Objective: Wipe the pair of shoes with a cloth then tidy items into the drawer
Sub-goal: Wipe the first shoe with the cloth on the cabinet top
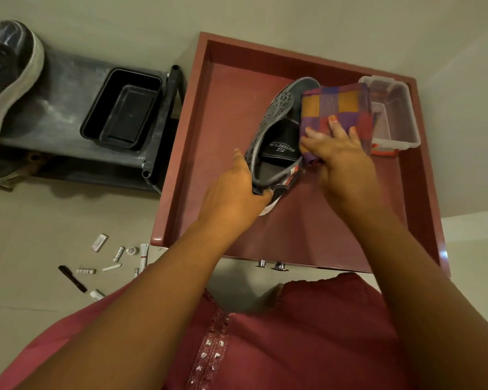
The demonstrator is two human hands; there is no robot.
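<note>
Shoe (pixel 276 136) and cloth (pixel 337 108) over drawer (pixel 209 153)

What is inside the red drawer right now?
The red drawer holds a grey shoe, gripped by the left hand, a checked cloth pressed on it by the right hand, and a clear plastic box. The cloth hides the shoe's toe.
</note>
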